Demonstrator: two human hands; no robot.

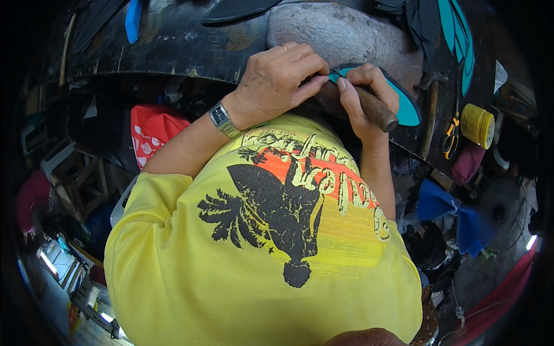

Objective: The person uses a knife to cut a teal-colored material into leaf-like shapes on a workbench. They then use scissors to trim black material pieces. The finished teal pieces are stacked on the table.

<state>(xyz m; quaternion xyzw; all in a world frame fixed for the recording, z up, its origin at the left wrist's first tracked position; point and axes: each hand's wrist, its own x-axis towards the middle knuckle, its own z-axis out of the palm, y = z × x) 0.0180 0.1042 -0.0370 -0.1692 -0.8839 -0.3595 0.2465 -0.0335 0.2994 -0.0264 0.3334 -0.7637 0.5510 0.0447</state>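
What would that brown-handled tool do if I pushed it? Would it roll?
The tool's brown handle looks round, so it might roll. It also looks like thick wood, so it probably wouldn't bend.

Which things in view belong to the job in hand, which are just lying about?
Job, apparently:
- wooden-handled tool, in right hand
- black-edged teal piece, at the hands

Seemingly lying about:
- orange-handled scissors
- yellow tub
- red bag

From here I see a yellow short-sleeved shirt (pixel 262 274), its big black print (pixel 280 210), a silver watch (pixel 221 117), a thin ring (pixel 284 48).
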